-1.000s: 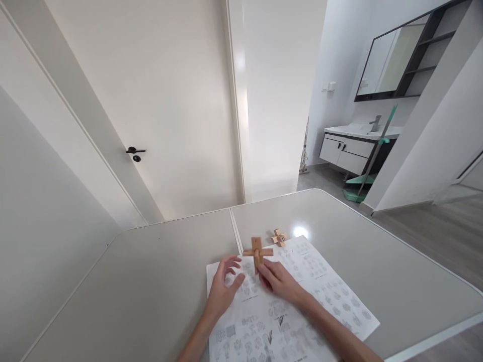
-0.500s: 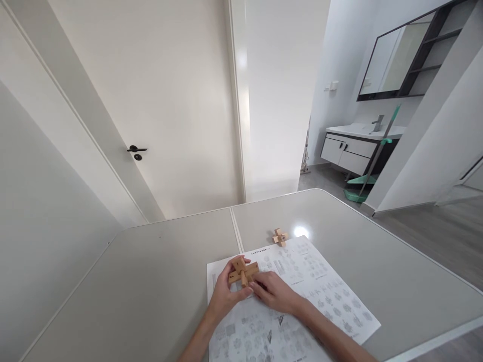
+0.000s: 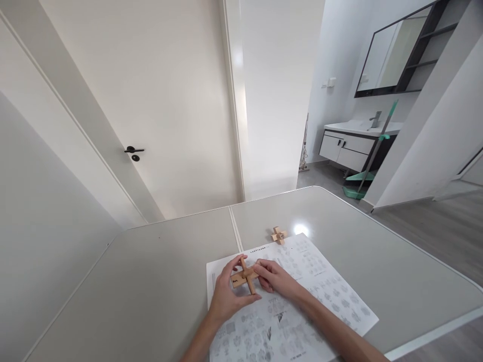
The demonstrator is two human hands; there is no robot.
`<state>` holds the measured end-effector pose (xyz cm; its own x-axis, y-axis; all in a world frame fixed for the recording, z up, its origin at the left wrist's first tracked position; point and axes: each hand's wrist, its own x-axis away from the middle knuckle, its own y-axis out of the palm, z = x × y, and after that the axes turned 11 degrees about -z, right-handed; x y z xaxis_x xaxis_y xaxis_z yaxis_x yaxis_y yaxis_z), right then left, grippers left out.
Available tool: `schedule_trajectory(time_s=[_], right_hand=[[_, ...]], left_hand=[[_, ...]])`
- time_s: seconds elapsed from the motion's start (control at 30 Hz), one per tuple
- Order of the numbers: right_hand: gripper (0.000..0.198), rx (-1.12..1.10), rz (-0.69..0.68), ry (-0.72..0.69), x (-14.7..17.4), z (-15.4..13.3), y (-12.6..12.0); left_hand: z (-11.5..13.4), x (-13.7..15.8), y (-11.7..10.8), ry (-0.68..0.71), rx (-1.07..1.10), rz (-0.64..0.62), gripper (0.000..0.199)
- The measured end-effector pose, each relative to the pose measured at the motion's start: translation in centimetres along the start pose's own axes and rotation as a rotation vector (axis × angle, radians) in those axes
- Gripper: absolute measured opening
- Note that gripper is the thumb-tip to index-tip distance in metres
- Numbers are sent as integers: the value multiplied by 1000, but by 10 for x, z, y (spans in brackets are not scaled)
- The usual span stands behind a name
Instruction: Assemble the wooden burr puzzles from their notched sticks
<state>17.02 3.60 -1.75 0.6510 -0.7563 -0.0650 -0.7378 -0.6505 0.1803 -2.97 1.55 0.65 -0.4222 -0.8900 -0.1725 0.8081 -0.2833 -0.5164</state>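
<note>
Between my two hands is a cross-shaped wooden puzzle [image 3: 245, 275] of interlocked bars, with a dark mark on its left arm. My left hand [image 3: 225, 296] grips it by the ends of one bar, index finger at the far end and thumb by the near end. The right arm of the cross is pinched in the fingers of my right hand [image 3: 272, 275], which cover its tip. Both hands are over a printed paper sheet [image 3: 302, 317] with rows of small grey pictures. A second wooden puzzle [image 3: 279, 235] lies at the sheet's far edge, apart from both hands.
The sheet lies on a grey table [image 3: 143, 291] with a pale seam [image 3: 236, 229] running away from me. Beyond the table stand a white door [image 3: 169, 100] with a black handle [image 3: 134, 150], a sink cabinet [image 3: 345, 148] and a green dustpan [image 3: 353, 192].
The wooden puzzle has been turned so that its cross shape faces up. My right hand has moved from its near side to its right arm, and my left thumb has shifted right.
</note>
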Motion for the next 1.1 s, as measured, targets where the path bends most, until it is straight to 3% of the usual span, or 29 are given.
schedule_trajectory(time_s=[0.17, 0.3, 0.4, 0.53, 0.6, 0.83, 1.1], right_hand=[[46, -27, -18, -20, -2, 6, 5], [48, -50, 2, -32, -2, 4, 7], [49, -183, -66, -28, -1, 2, 5], [48, -353, -167, -3, 0, 1, 0], [47, -379, -191, -6, 0, 3, 0], [49, -487, -268, 5, 1, 7, 1], [53, -529, -175, 29, -5, 13, 5]], left_hand=[[-2, 2, 2, -16, 73, -11, 96], [-8, 1, 6, -9, 198, 93, 97], [-15, -2, 9, 30, 328, 147, 98], [-20, -5, 9, 8, 472, 56, 69], [-19, -5, 8, -25, 459, -3, 56], [-9, 0, 6, -83, 323, -16, 44], [-15, 2, 9, -46, 136, 78, 38]])
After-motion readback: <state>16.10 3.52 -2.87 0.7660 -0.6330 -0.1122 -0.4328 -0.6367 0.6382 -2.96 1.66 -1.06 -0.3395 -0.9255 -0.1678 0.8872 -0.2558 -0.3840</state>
